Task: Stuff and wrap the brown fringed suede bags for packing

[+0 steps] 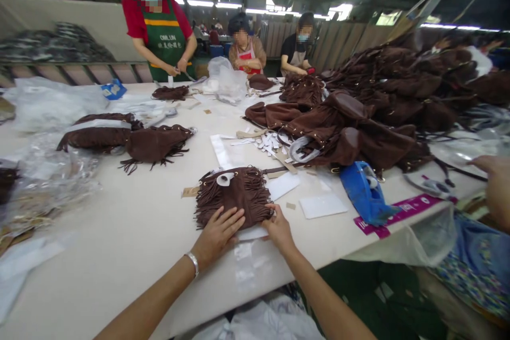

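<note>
A dark brown fringed bag point(244, 191) lies on the table before me, with a white oval piece point(225, 179) near its upper edge. My left hand point(218, 236) rests flat on the lower front of the bag, fingers stretched out. At the bag's lower right corner, my right hand point(280, 227) has its thumb and fingers closed on the fringed edge; the fingertips are partly hidden. White paper shows beneath the bag's lower edge. A strap runs from the bag's upper right toward a pile of brown bags point(319, 117).
A blue tape dispenser point(364, 194) stands at the right by purple tape point(414, 210). White sheets point(322, 205) and paper scraps lie nearby. Two brown bags point(155, 143) and clear plastic point(59, 164) are at left. Co-workers stand across the table; another person's hand point(498, 186) is at right.
</note>
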Demonstrator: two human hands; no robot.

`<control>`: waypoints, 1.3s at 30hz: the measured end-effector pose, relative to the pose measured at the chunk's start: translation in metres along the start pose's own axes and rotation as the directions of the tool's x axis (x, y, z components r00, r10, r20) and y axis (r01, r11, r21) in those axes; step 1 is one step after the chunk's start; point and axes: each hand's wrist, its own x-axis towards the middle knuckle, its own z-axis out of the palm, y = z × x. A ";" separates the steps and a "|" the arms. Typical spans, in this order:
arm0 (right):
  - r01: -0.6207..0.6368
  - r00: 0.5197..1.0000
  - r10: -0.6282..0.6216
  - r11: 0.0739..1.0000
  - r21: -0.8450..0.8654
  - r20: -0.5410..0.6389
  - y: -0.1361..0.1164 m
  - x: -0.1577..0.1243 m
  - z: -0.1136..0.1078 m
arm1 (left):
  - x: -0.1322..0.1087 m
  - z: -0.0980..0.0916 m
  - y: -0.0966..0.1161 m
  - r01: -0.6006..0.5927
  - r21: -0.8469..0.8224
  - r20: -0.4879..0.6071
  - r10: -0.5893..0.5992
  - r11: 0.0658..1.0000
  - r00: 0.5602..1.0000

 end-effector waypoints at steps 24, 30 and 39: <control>0.665 0.725 -0.456 0.269 -0.697 0.516 -0.048 0.002 -0.039 | 0.006 -0.007 0.008 0.081 -0.077 -0.029 -0.083 0.994 0.996; 0.769 0.639 -0.387 0.325 -0.550 0.665 -0.068 0.034 -0.057 | 0.011 -0.011 0.001 0.103 -0.170 0.011 -0.102 0.980 0.995; 0.775 0.547 -0.210 0.493 -0.395 0.811 -0.105 0.073 -0.072 | 0.023 -0.022 -0.008 0.190 -0.336 0.131 -0.154 0.922 0.979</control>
